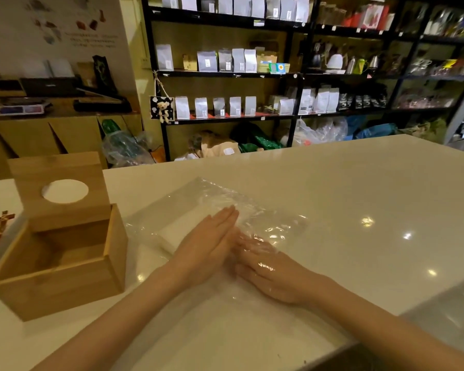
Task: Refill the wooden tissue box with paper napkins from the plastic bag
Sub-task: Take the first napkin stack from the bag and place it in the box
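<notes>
Head view looks down on a white bench [332, 199] where a clear plastic bag [217, 207] lies flat at the middle, a white stack of paper napkins [172, 231] showing through its near left part. The left hand [206, 247] rests palm down on top of the bag, its fingers [225, 218] straight and together, released and grasping nothing, pressing the film over the right edge of the napkin stack. The right hand [268, 271] lies just beside it, touching it, and sits inside the bag's open end: crinkled film covers its knuckles and its fingers [249, 245], which lie fairly straight and flat. Whether they pinch a napkin cannot be told, since the left hand and the glare on the plastic hide the tips.

To the left of the bag, just beside its corner, stands the wooden tissue box [65, 271]. Its lid [62, 188], with a round hole in it, is swung up and stands upright along the far wall. The inside of the box shows only bare wood, with no napkins in it. Nothing lies between the bag and the box.

Behind the bench, dark shelves [225, 73] carry rows of pale pouches, and more bags lie on the floor below them.
</notes>
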The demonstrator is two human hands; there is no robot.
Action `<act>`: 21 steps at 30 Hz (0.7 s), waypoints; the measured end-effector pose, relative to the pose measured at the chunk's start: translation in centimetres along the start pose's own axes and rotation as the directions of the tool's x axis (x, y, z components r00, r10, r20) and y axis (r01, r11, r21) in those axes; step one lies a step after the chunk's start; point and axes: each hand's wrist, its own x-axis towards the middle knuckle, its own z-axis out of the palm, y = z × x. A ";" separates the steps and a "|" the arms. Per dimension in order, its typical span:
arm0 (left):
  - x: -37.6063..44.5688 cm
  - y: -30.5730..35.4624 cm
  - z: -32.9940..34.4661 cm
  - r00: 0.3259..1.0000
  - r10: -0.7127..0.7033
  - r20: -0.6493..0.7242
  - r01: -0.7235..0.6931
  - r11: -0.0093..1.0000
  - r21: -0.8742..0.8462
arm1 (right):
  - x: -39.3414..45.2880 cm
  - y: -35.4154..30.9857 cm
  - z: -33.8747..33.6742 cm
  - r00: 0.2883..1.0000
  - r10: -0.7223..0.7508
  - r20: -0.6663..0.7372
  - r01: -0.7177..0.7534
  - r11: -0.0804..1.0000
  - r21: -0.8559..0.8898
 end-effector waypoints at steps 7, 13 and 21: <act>-1.0 -4.9 -1.1 0.861 -0.439 -0.255 0.448 0.894 -0.028 | 4.4 -0.9 2.4 0.996 -0.091 -0.009 0.088 0.984 -0.152; -1.4 -6.2 -0.9 0.746 -0.634 -0.205 0.526 0.749 -0.403 | 4.9 -0.6 3.4 0.988 -0.133 -0.077 0.118 0.979 -0.164; -1.2 -7.3 -0.6 0.755 -0.639 -0.149 0.577 0.755 -0.313 | 3.8 -0.4 2.9 0.990 -0.126 -0.060 0.116 0.982 -0.151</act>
